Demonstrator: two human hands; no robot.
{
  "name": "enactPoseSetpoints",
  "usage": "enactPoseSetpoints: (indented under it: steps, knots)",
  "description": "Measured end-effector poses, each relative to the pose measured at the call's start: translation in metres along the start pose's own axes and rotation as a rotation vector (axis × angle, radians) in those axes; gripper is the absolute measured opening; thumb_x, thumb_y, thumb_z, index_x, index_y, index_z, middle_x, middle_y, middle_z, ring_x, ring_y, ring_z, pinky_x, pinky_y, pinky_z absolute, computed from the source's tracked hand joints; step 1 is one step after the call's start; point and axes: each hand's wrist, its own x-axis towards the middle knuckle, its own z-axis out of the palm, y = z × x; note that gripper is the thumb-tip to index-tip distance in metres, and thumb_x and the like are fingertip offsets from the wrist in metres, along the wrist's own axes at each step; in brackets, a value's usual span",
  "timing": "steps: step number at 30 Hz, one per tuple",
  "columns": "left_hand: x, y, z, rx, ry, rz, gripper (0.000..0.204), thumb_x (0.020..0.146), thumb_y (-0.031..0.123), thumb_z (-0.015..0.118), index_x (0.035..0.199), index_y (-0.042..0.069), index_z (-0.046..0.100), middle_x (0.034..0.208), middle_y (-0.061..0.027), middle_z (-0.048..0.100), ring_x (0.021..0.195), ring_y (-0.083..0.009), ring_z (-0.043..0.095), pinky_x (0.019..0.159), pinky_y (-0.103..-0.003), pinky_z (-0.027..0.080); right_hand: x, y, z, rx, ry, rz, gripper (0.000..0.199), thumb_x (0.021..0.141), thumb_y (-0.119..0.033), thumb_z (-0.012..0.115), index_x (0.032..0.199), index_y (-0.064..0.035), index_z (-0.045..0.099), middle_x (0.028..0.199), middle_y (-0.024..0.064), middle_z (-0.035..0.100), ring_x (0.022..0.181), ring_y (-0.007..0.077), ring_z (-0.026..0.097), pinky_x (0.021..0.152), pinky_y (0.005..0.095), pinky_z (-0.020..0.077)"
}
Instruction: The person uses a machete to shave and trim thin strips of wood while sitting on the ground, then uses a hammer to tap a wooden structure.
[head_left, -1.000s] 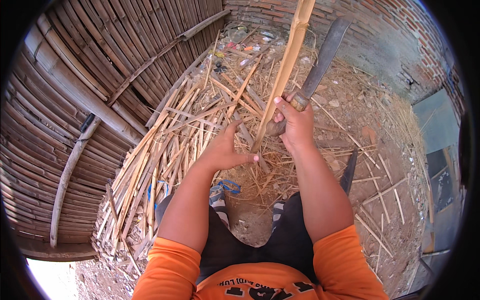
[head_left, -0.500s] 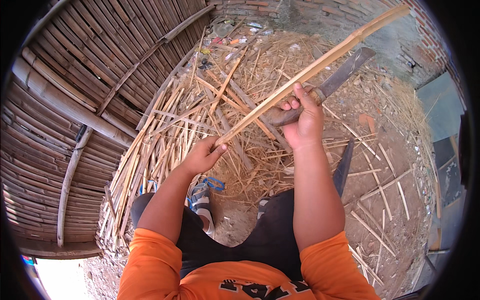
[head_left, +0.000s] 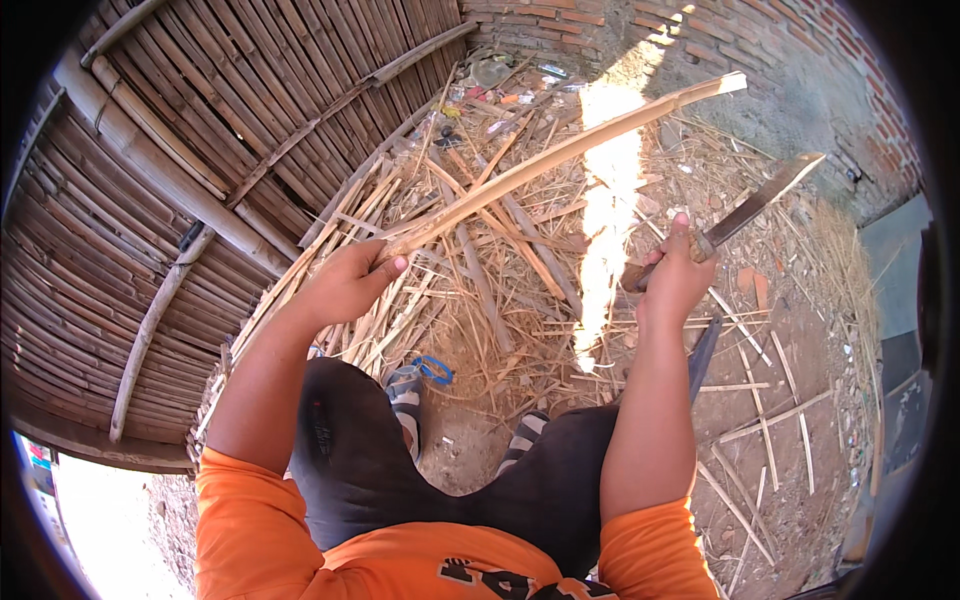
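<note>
Bamboo is everywhere in the head view. The left hand (head_left: 345, 285) is closed around the low end of a long pale stick (head_left: 560, 155). The stick is the thing being worked on. It starts at the left hand and runs up toward 2 o'clock, and its far tip sits high near the brick wall (head_left: 760, 40). So its long line goes from lower left to upper right, slanting up and away from the body.

The right hand (head_left: 675, 280) is shut tight on the handle of a big knife (head_left: 755, 205). The blade also points toward 2 o'clock, nearly the same way as the stick. The knife lies below and to the right of the stick, and the two do not touch. There is a clear gap between them.

The hands are well apart. From the left hand, the right hand sits at 3 o'clock. Only the left hand touches the stick. The right hand is nearer to the middle of the stick, which lies toward 11 o'clock from it.

Under the hands lies a pile of split strips (head_left: 480, 270) and dry scraps on the dirt. A woven bamboo fence (head_left: 200, 160) fills the side from 9 to 12 o'clock. A blue thing (head_left: 435, 368) lies by the knees at 6 o'clock of the pile; I cannot tell what it is.
</note>
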Motion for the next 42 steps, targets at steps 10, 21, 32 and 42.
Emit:
enactPoseSetpoints:
  steps: [10, 21, 32, 42]
  knots:
    - [-0.148, -0.011, -0.046, -0.193, -0.161, -0.447, 0.048, 0.103, 0.048, 0.054, 0.101, 0.001, 0.063, 0.076, -0.0004, 0.054, 0.075, -0.0122, 0.049, 0.068, -0.033, 0.043, -0.112, 0.001, 0.033, -0.831, -1.161, -0.432, 0.032, 0.084, -0.029, 0.075, 0.099, -0.0058, 0.057, 0.075, 0.0159, 0.066, 0.074, 0.0406, 0.066, 0.066, 0.05, 0.0513]
    - [-0.29, -0.024, -0.025, -0.04, -0.026, -0.456, 0.043, 0.102, 0.04, 0.058, 0.086, -0.001, 0.058, 0.066, -0.0147, 0.057, 0.063, -0.0293, 0.056, 0.061, -0.043, 0.045, -0.125, 0.002, 0.031, -0.983, -1.227, -0.519, 0.035, 0.085, -0.025, 0.073, 0.113, -0.0076, 0.061, 0.087, 0.0199, 0.069, 0.082, 0.0415, 0.067, 0.071, 0.0508, 0.0538]
    - [-0.347, -0.062, 0.018, 0.159, 0.272, -0.412, 0.03, 0.098, 0.027, 0.062, 0.09, -0.001, 0.058, 0.069, -0.0262, 0.062, 0.066, -0.0491, 0.062, 0.057, -0.055, 0.047, -0.145, 0.025, 0.071, -0.952, -1.299, -0.566, 0.035, 0.086, -0.029, 0.074, 0.108, -0.0039, 0.064, 0.075, 0.0215, 0.065, 0.076, 0.041, 0.066, 0.07, 0.0463, 0.0511]
    - [-0.365, -0.094, 0.031, 0.104, 0.195, -0.463, 0.031, 0.097, 0.029, 0.063, 0.088, 0.0, 0.058, 0.071, -0.0261, 0.064, 0.068, -0.0481, 0.064, 0.061, -0.055, 0.049, -0.224, 0.042, 0.088, -1.121, -1.656, -0.849, 0.026, 0.079, -0.017, 0.07, 0.101, -0.009, 0.059, 0.084, 0.0153, 0.07, 0.083, 0.0378, 0.069, 0.072, 0.0489, 0.0544]
